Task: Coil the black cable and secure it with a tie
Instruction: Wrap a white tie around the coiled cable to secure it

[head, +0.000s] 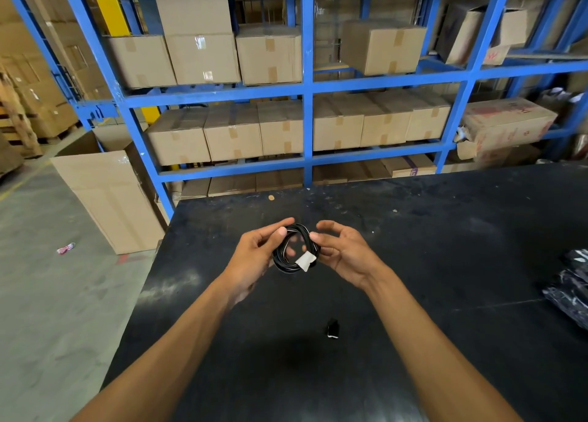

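The black cable (288, 264) is wound into a small round coil, held in the air above the black table (445, 262). A white tag or connector (306, 260) sits on the coil's lower right side. My left hand (254, 256) grips the coil's left side, thumb on its top. My right hand (342, 251) touches the right side with thumb and fingertips, the other fingers curled apart. No separate tie is clearly visible on the coil.
A small black piece with a white edge (333, 328) lies on the table near me. Dark plastic-wrapped bundles (569, 288) lie at the table's right edge. Blue shelving (307, 81) with cardboard boxes stands behind the table. A tall box (108, 196) leans on the floor at left.
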{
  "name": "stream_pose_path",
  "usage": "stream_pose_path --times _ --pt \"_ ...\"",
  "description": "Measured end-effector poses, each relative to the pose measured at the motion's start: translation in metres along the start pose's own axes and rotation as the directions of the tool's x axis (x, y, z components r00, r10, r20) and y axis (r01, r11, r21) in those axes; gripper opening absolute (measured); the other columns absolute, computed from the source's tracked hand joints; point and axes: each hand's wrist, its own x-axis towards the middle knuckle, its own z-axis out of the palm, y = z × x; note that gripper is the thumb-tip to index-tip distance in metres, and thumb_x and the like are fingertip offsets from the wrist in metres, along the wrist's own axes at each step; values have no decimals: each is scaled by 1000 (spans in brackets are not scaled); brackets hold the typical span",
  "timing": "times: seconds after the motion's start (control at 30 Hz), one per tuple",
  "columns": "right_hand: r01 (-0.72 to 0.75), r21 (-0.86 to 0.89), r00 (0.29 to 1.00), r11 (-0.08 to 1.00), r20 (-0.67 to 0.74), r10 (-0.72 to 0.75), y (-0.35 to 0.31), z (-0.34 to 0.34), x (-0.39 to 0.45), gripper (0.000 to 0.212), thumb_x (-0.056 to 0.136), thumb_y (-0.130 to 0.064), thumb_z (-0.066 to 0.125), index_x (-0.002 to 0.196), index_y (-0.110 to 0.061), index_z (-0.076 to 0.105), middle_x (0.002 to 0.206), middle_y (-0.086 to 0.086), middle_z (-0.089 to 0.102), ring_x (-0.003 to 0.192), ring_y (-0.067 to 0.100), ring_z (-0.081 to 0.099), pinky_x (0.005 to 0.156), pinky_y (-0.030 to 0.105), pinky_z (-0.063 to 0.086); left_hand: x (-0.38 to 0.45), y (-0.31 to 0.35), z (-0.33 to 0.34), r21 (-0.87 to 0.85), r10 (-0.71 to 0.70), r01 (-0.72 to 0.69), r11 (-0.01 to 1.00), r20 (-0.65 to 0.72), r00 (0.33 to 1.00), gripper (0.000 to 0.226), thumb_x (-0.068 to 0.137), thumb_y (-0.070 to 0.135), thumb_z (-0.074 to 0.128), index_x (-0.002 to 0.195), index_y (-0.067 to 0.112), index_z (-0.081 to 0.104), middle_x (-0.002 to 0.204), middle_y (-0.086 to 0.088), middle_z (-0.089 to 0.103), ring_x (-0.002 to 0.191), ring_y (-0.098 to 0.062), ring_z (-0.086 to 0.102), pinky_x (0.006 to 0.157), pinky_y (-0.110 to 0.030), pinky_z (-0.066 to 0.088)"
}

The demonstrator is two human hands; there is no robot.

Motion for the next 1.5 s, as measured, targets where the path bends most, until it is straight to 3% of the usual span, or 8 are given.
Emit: stream_pose_path --times 0.3,0.63,0.9,1.03,1.1,1.23,1.33,1.5 --pt "-9 -69 999 998 46 12 6 -18 17 27 71 -6 77 98 -10 78 90 12 77 77 24 75 69 26 59 13 -11 -3 -311 -260 261 914 46 965 27 95 16 58 118 12 70 91 -8 74 69 -11 64 69 -23 56" --pt "6 -42 999 999 -43 -7 31 -39 35 22 73 -6 77 95 -8 73 83 6 75 71 14 72 66 23 57 39 -48 8 -447 -247 195 873 -59 967 25 97 13 53 117 3 66 72 -4 62 54 -8 52 56 -23 51" --pt "-106 -45 993 993 -51 104 63 -70 36 12 72 -12 78 84 -13 78 82 6 76 72 17 74 68 28 60 45 -81 13 -342 -277 214 915 -144 950 21 99 7 50 108 1 67 70 -4 55 48 -6 42 49 -18 43" --pt "-175 -148 970 973 -197 144 88 -102 37 8 86 -17 74 92 -12 74 90 10 76 72 22 74 64 26 59 46 -96 14 -200 -229 188 962 -208 951 21 99 6 50 109 2 67 69 -3 55 50 -7 39 50 -18 40" --pt "-269 -447 939 853 -320 129 114 -119 39 9 87 -6 71 94 -12 70 85 12 73 67 20 67 62 27 52 47 -102 13 -167 -226 192 967 -220 949 22 99 5 50 111 1 67 68 -3 55 50 -7 39 50 -18 40" --pt "-298 -900 953 317 -300 43 168 -145 34 36 83 4 65 114 -14 68 107 13 69 91 20 62 90 29 47 48 -112 9 -154 -236 207 966 -208 949 20 99 6 50 105 6 69 68 -1 55 50 -8 38 50 -18 40" --pt "-179 -981 979 74 -170 114 190 -155 32 57 80 10 56 127 -22 64 125 7 57 117 24 57 104 32 43 47 -119 5 -149 -245 218 964 -198 949 20 99 7 50 103 8 70 67 0 56 52 -10 38 51 -18 40" --pt "-34 -988 978 -153 -64 197 202 -161 36 51 82 7 55 120 -24 68 124 -2 61 119 23 57 98 34 48 42 -128 -4 -160 -282 253 954 -193 940 21 99 7 50 105 6 69 68 -1 56 51 -9 38 51 -18 41"
